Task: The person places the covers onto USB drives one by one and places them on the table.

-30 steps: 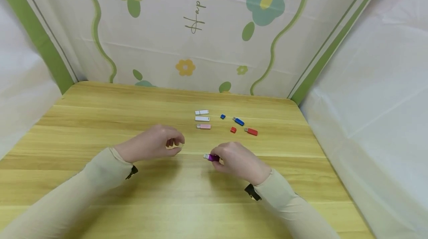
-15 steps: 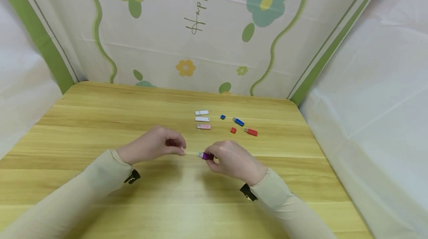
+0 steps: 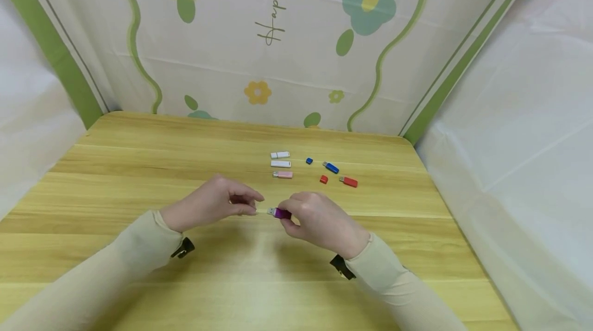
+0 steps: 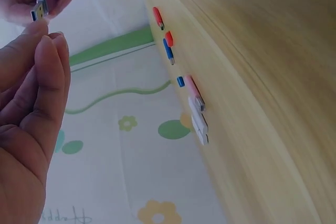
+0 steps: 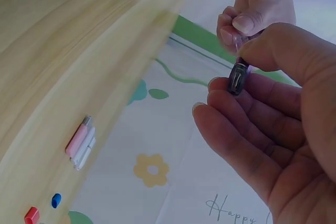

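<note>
above a yellowish wood-grain table (image 3: 241,290), the right hand (image 3: 321,220) and left hand (image 3: 215,201) are held close together. in the right, a flat purple usb stick with a metal plug (image 3: 282,214) is pinched; in the left, what seems a small clear plastic cap (image 5: 239,41). if misaligned with the plug, it could be knocked loose; its shape is mostly hidden by fingertips.

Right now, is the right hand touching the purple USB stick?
Touching: the head view shows the right hand pinching the purple USB stick by its body.
</note>
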`<state>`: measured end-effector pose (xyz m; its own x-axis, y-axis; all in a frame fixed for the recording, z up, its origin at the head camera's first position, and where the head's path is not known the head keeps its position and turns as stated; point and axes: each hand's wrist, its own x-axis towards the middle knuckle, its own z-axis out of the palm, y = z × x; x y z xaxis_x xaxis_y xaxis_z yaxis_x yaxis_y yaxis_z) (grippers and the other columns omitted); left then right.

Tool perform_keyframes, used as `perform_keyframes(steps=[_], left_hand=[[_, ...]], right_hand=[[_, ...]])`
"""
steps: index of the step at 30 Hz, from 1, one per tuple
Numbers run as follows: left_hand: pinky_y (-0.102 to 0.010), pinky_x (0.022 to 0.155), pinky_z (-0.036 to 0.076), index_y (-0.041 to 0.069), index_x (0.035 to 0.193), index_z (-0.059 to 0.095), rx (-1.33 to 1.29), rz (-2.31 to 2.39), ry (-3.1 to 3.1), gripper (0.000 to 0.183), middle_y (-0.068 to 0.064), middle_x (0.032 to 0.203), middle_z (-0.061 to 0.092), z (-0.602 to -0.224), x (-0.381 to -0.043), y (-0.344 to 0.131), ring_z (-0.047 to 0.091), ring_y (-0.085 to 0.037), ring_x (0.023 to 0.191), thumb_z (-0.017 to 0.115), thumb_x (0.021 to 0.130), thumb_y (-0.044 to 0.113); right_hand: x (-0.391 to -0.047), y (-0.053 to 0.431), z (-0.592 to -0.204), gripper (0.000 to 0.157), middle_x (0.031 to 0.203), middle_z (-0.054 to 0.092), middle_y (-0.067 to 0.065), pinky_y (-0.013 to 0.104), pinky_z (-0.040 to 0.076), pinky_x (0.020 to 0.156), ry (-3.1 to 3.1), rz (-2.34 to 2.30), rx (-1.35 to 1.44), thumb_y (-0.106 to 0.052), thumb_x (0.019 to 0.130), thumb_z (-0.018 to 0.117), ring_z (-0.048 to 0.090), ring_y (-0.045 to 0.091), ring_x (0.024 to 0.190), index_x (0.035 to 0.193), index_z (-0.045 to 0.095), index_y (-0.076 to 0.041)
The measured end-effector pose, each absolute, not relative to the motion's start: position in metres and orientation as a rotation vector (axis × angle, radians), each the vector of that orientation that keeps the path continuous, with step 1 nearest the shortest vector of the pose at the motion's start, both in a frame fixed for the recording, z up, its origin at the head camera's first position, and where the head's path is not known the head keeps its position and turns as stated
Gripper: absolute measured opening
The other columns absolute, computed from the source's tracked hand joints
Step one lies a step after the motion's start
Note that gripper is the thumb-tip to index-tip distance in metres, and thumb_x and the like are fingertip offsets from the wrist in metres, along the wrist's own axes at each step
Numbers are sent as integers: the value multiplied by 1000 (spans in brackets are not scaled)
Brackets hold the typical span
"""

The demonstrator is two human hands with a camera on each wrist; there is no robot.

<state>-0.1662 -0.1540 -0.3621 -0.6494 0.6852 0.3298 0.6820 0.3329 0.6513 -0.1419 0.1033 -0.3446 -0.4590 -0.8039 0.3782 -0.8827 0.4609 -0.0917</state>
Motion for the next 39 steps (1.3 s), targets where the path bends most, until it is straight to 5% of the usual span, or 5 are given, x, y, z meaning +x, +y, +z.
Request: perform_keyframes(steps=[22,39], left_hand=[[-22,67,56,0,104,74,1297,1293,2629,25,2,89,75,-351,-146,-140,69,-4,78,80,82,9],[-16,58,51,2,93,75,1616,1054,2918,24,1,79,72,-353,-145,-136,63,-3,64,85,75,13]], right_hand=[[-135,98,-332,12,79,67,-1,12,49,63,-2325,291,1428,-9,82,78,58,6,65,92,72,-4],[-135,95,-330,14,84,67,1,11,49,68,-2319,317,1462,-7,84,78,60,6,69,96,73,-2]])
